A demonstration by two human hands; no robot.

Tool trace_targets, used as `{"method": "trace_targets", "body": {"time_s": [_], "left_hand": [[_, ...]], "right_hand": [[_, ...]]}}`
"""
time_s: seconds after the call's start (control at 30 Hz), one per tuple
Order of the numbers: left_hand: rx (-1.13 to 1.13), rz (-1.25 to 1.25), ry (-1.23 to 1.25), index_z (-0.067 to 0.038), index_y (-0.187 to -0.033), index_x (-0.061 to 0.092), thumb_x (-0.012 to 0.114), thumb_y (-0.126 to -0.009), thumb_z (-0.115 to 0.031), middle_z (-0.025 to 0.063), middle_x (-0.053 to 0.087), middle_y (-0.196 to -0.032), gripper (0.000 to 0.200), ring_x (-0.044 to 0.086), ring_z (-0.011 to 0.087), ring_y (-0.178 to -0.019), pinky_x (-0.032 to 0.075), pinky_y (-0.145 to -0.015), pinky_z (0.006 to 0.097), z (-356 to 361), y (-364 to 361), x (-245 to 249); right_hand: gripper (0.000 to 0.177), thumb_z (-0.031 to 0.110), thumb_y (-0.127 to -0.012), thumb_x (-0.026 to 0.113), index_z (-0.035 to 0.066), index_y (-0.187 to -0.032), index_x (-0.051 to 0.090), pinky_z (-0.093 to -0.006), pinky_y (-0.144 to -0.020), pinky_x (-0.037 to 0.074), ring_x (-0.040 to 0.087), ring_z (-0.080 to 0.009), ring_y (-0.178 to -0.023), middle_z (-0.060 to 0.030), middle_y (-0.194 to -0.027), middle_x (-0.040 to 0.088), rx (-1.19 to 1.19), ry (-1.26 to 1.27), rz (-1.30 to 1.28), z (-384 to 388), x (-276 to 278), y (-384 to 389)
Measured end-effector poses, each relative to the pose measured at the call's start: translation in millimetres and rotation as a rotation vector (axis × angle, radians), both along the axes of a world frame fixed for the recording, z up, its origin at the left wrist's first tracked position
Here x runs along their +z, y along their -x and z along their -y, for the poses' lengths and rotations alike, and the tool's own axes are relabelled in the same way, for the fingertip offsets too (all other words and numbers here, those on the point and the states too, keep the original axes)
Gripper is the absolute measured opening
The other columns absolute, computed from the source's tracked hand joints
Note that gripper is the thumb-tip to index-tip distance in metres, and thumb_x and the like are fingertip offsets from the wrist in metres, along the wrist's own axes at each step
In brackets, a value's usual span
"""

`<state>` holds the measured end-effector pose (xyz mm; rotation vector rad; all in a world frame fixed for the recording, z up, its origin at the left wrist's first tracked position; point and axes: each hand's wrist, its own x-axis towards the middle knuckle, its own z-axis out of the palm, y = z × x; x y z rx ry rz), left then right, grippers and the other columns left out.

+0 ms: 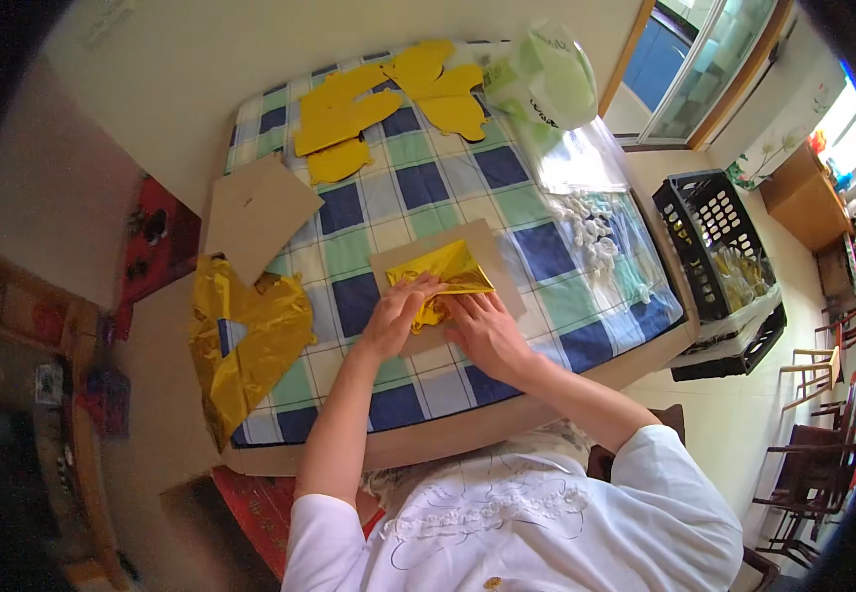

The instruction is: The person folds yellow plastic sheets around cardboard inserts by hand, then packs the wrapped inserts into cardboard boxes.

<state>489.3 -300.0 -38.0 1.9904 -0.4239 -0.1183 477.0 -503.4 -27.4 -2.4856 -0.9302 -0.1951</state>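
A shiny gold foil sheet (459, 264) lies folded and creased on a square brown cardboard piece (388, 260) in front of me. My left hand (398, 311) rests on the foil's left side, its fingers stretched across it. On the right, my right hand (487, 331) has its fingers laid out on the foil's near fold. Both hands look open, pressing from above; the foil under the fingertips is hidden. A crumpled larger gold foil piece (260, 345) hangs over the table's left edge, close to another cardboard sheet (260, 217).
Yellow cut-out shapes (344, 118) lie at the far side of the checked tablecloth (418, 187). A green-white plastic bag (551, 74) and small white pieces in clear plastic (595, 232) lie at right. Black crates (709, 212) stand beyond the table's right edge.
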Motion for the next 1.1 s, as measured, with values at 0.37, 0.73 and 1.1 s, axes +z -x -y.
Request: {"method": "trace_targets", "body": {"time_s": [0.37, 0.73, 1.1], "left_hand": [[-0.046, 0.038, -0.008, -0.01, -0.128, 0.057, 0.02, -0.1, -0.053, 0.011, 0.053, -0.135, 0.064, 0.035, 0.0251, -0.137, 0.015, -0.115, 0.0411, -2.3, -1.3, -5.8], [-0.032, 0.078, -0.171, -0.008, -0.12, 0.063, 0.053, -0.086, -0.006, 0.0112, 0.053, -0.136, 0.036, 0.039, 0.024, -0.135, 0.022, -0.115, 0.0412, 2.3, -1.8, 0.2], [-0.008, 0.141, -0.206, -0.009, -0.112, 0.067, 0.06, -0.083, -0.004, 0.0127, 0.055, -0.132, 0.031, 0.042, 0.0253, -0.133, 0.028, -0.113, 0.0422, 3.1, -0.2, -5.6]], "right_hand": [[0.047, 0.023, -0.085, 0.062, 0.003, -0.126, 0.049, -0.0497, -0.109, 0.025, 0.039, -0.0327, -0.127, -0.015, -0.128, 0.049, -0.026, 0.025, -0.013, 2.6, -2.6, 5.9], [0.048, 0.026, -0.086, 0.061, 0.006, -0.128, 0.05, -0.0544, -0.112, 0.019, 0.035, -0.0329, -0.131, -0.0142, -0.131, 0.046, -0.035, 0.127, 0.004, 7.0, -7.0, 6.5], [0.048, 0.027, -0.086, 0.06, 0.005, -0.129, 0.05, -0.0527, -0.111, 0.023, 0.038, -0.0311, -0.129, -0.0133, -0.132, 0.046, -0.003, 0.142, 0.024, 18.5, -10.3, 26.1]]}}
